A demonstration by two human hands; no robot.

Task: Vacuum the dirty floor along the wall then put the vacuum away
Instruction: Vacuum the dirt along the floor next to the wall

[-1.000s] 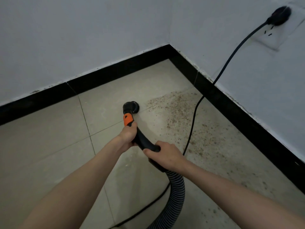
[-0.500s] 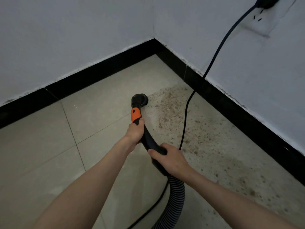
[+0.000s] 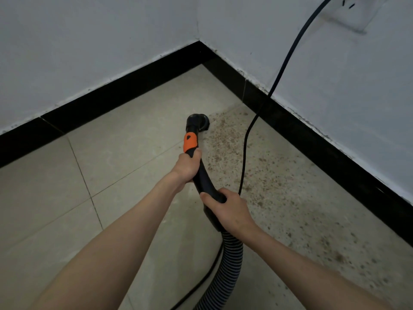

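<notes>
While the tiles on the left by the black skirting board [image 3: 116, 95] look clean, the vacuuming step is in hand and, by my judgement, far from done. The left hand [image 3: 186, 167] grips the curved black wand [image 3: 202, 175] just below its orange collar [image 3: 190, 143], and the round brush nozzle [image 3: 197, 123] sits on the floor near the corner, at the left edge of the dirt. The right hand [image 3: 230, 212] is wrapped around the wand's lower end, where the ribbed hose [image 3: 228, 269] begins. To the right, a power cord [image 3: 245, 139] runs from the wall socket [image 3: 355, 10] down across the brown debris [image 3: 279, 186], which stretches along the right-hand wall. The next move likely calls for sweeping the nozzle rightward through that strip, minding the cord.
</notes>
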